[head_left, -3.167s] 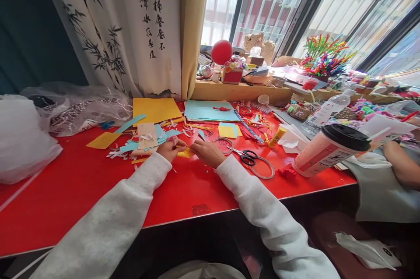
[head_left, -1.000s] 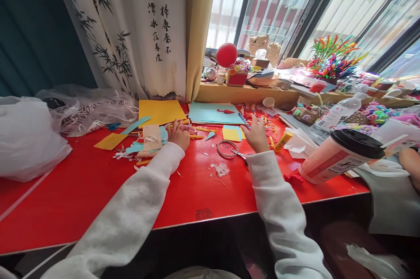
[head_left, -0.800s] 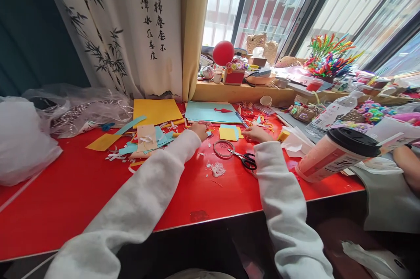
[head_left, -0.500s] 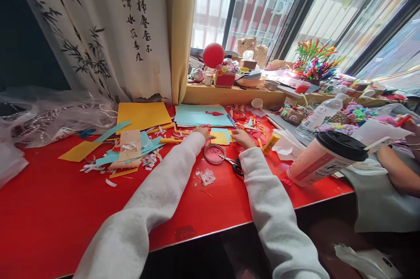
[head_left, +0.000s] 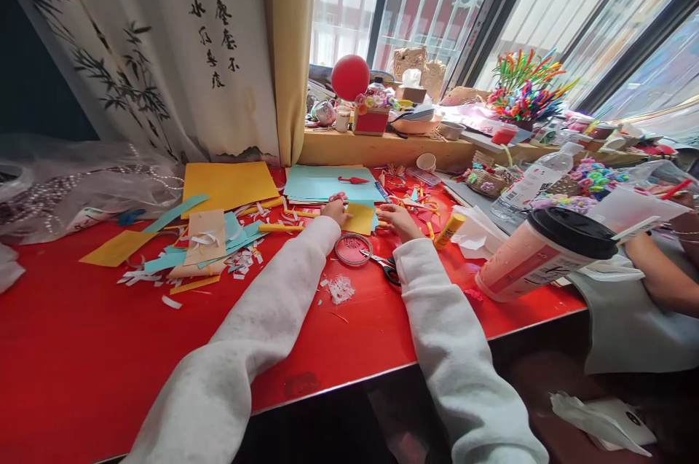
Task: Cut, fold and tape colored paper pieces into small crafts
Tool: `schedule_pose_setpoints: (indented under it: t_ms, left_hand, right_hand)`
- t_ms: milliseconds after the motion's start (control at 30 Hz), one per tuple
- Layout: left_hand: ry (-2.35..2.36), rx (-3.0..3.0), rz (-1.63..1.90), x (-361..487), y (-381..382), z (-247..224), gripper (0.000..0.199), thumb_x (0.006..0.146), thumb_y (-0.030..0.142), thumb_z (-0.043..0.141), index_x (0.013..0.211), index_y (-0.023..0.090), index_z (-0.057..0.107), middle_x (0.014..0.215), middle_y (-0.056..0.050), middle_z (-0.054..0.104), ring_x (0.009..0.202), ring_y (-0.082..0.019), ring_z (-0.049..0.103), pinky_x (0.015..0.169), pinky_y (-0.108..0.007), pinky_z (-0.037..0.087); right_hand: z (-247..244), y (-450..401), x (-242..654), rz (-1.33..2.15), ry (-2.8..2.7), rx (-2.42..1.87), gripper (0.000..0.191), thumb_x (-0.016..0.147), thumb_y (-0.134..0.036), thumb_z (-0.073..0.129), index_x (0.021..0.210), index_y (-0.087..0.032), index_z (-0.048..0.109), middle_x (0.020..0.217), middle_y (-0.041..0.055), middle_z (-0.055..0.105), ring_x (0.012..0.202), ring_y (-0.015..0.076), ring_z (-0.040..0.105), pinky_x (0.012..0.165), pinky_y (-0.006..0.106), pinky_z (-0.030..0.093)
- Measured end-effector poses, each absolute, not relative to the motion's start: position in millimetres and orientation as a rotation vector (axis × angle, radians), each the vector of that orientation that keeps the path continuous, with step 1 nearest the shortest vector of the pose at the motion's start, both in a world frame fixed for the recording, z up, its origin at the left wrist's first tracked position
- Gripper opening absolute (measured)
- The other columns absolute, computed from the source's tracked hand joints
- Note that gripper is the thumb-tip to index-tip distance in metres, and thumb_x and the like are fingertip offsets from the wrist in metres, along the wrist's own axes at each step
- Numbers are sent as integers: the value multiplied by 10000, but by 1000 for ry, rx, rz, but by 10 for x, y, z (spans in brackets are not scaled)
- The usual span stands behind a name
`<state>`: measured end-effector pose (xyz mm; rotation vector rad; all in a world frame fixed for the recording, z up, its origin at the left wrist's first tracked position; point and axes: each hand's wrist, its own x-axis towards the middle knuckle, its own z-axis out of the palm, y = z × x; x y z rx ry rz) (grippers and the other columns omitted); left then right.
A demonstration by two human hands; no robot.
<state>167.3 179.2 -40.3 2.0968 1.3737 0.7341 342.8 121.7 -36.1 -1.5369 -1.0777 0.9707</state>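
Yellow square [head_left: 360,218]: between the hands, over light-blue paper [head_left: 375,219]; looks whole.
Left hand [head_left: 336,212]: at its left edge; grip cannot be told.
Right hand [head_left: 401,222]: near its right edge; grip likewise unclear.
Scissors [head_left: 391,274]: lying unheld, near the right hand.
Progress: scraps [head_left: 248,262] already cut; square apparently unworked.

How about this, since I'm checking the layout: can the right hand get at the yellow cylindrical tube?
Probably yes: the yellow cylindrical tube lies close by, to the right of the right hand, with just narrow paper scraps seen between and nothing covering it.
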Motion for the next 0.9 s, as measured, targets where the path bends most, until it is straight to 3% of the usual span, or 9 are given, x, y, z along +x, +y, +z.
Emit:
schedule_pose_setpoints:
  t_ms: [200, 367, 500, 667, 900]
  left_hand:
    - [1369, 1961, 873, 1658, 1837, -422, 156, 683, 248, 610, 603, 163, 506, 731, -60, 579, 904, -219, 547, 854, -358, 408]
    - [1270, 1863, 1015, 1658, 1906, -465, 165, 672, 219, 613, 574, 163, 493, 730, -44, 572, 1045, -193, 488, 924, -321, 396]
    - [1233, 1782, 1097, 1660, 1920, -482, 100, 682, 198, 594, 616, 158, 532, 759, -64, 587, 1113, -204, 450, 958, -342, 380]
    - [1211, 1721, 1119, 1663, 1939, -506, 95, 671, 182, 595, 762, 158, 583, 757, -53, 596, 1018, -201, 513, 922, -362, 415]
    - [1189, 1723, 1143, 1618, 1988, -533, 97, 693, 186, 578, 780, 145, 585, 791, -74, 584, 1130, -204, 436, 983, -346, 356]
  right_hand:
    - [-399, 1225, 3436, 874, -1101, -1574, 404, 591, -200, 681, 959, -104, 545, 873, 94, 610, 732, 141, 585, 585, 255, 487]
    - [-377, 1224, 3428, 721, -1167, -1559, 302, 591, -334, 672, 801, -127, 605, 836, 65, 620, 747, 146, 561, 600, 248, 441]
    - [-404, 1248, 3442, 659, -1205, -1559, 311, 608, -420, 632, 703, -126, 595, 710, 42, 602, 652, 131, 536, 568, 247, 412]
    - [-445, 1276, 3447, 632, -1251, -1548, 390, 621, -419, 621, 868, -118, 589, 775, 39, 610, 654, 111, 540, 580, 228, 415]
    - [-416, 1249, 3418, 480, -1258, -1637, 268, 692, -368, 559, 769, -118, 619, 744, 45, 623, 659, 131, 544, 665, 259, 423]
